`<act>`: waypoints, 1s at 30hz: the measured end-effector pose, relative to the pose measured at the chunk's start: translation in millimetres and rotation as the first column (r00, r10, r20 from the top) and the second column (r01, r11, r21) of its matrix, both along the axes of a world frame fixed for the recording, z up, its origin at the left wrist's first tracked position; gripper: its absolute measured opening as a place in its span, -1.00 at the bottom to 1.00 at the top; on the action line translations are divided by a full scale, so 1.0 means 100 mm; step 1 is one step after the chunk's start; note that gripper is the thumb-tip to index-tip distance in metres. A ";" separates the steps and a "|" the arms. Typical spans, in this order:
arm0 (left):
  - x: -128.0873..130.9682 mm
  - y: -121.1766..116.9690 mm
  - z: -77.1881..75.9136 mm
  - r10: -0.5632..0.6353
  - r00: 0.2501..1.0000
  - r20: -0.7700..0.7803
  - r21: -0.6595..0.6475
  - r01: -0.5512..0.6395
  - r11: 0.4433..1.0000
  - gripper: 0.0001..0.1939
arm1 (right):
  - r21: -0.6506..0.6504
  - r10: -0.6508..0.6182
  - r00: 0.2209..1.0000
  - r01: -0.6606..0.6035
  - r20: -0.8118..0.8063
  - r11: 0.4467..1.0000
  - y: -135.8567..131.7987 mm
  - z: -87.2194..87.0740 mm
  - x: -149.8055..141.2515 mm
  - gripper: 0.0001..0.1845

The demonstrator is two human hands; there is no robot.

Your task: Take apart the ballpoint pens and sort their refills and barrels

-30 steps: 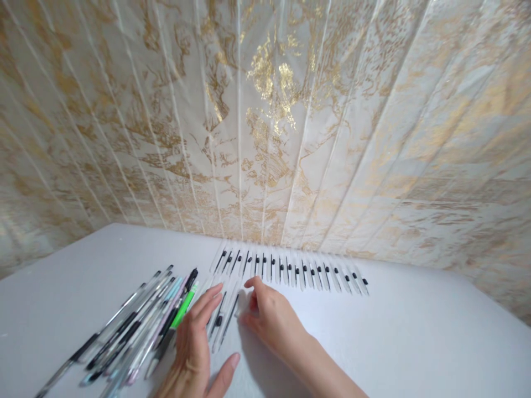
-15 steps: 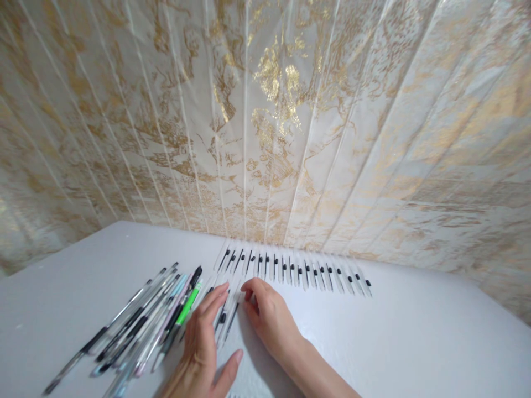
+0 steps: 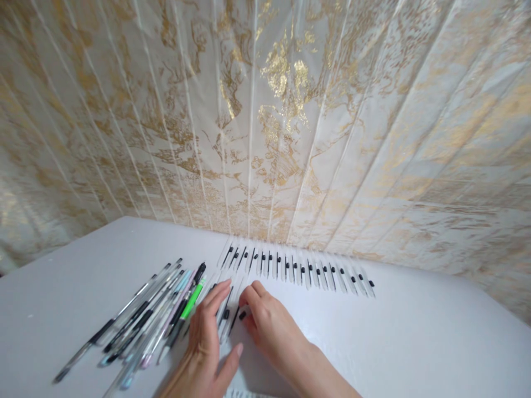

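My left hand (image 3: 207,337) is open, its fingers stretched out and the thumb apart, beside several slim clear strips. One such clear strip (image 3: 224,326) lies between my hands, with a thin black stick and a small black piece on it. My right hand (image 3: 269,320) is closed in a pinch, fingers curled, with a small black piece (image 3: 243,315) at the thumb and fingertips. Just left of that piece lies a thin black stick (image 3: 234,320). My left hand partly hides other strips behind its fingers.
A loose pile of pens (image 3: 145,315), mostly clear and black, lies at left. A bright green pen (image 3: 193,298) is on its right side. Along the back runs a row of clear strips (image 3: 309,273) with black sticks and pieces. A gold-patterned curtain (image 3: 282,138) hangs behind the white table (image 3: 415,337).
The small black piece now shows at my right fingertips, which have come slightly lower. My left hand stays nearly in place. The whole view has shifted a little.
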State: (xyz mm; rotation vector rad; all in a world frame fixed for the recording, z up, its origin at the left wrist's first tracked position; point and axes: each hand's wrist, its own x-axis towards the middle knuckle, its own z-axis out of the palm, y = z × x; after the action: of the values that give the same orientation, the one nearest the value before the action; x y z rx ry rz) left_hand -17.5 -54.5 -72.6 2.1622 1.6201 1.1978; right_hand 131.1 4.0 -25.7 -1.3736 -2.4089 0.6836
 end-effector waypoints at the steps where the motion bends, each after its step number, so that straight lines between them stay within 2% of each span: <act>1: 0.00 0.00 0.01 0.001 1.000 0.003 0.000 -0.001 1.000 -0.37 | -0.002 -0.002 1.000 0.002 -0.014 1.000 0.00 -0.01 0.00 -0.59; 8: 0.01 -0.01 0.05 -0.025 1.000 -0.010 -0.022 0.025 0.999 -0.35 | 0.056 0.015 0.990 -0.007 -0.139 0.998 0.01 -0.12 0.00 -0.54; 16: -0.02 0.01 -0.01 -0.055 0.998 -0.006 -0.001 0.055 0.998 -0.31 | 0.123 -0.003 0.973 0.032 -0.230 0.992 0.04 -0.23 -0.05 -0.58; 24: 0.02 -0.01 0.00 -0.047 0.998 0.034 -0.031 0.048 0.998 -0.33 | 0.087 -0.012 0.954 0.039 -0.300 0.995 0.05 -0.23 -0.02 -0.60; 27: -0.04 0.07 0.07 -0.037 0.999 0.014 0.002 0.036 0.999 -0.39 | 0.091 -0.018 0.943 0.051 -0.333 0.995 0.04 -0.22 0.00 -0.59; 30: -0.29 0.30 0.30 0.028 0.998 -0.065 0.033 -0.026 0.999 -0.56 | 0.088 -0.019 0.926 0.057 -0.378 0.995 0.07 -0.10 0.04 -0.62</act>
State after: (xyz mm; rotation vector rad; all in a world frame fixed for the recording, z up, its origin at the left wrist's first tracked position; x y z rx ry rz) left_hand -46.7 -24.4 -42.2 2.2283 1.6717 1.1807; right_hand 135.4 11.1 -35.9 -1.1273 -2.0776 0.7340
